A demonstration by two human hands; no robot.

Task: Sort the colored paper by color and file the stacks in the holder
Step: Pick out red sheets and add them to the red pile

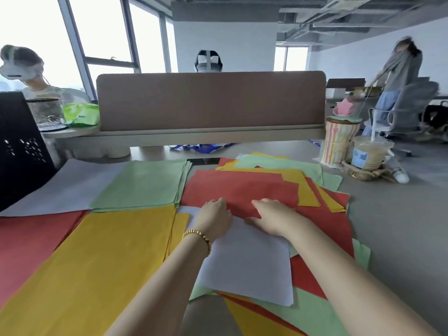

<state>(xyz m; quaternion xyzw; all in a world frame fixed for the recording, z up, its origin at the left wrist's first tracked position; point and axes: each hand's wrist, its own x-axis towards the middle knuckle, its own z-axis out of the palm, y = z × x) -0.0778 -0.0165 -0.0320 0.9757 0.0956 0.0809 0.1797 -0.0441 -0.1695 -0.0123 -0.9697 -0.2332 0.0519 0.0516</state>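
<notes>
Sorted stacks lie on the left of the desk: lavender (pixel 65 187), green (pixel 143 183), red (pixel 29 241) and yellow (pixel 97 267). A mixed heap (pixel 322 190) of red, yellow and green sheets spreads to the right. On that heap, a red sheet (pixel 242 187) lies on top and a lavender sheet (pixel 247 265) overlaps its near part. My left hand (pixel 214 218) and my right hand (pixel 271 218) both rest at the near edge of the red sheet, fingers bent onto it; a firm grip is not clear. The black perforated holder (pixel 19 151) stands at the far left.
A brown desk divider (pixel 211 100) closes off the back. A striped canister (pixel 339 141) and a lidded drink cup (pixel 368 154) stand at the back right. A mesh pot (pixel 47 113) and green packet (pixel 81 113) sit back left. Three people are beyond the desk.
</notes>
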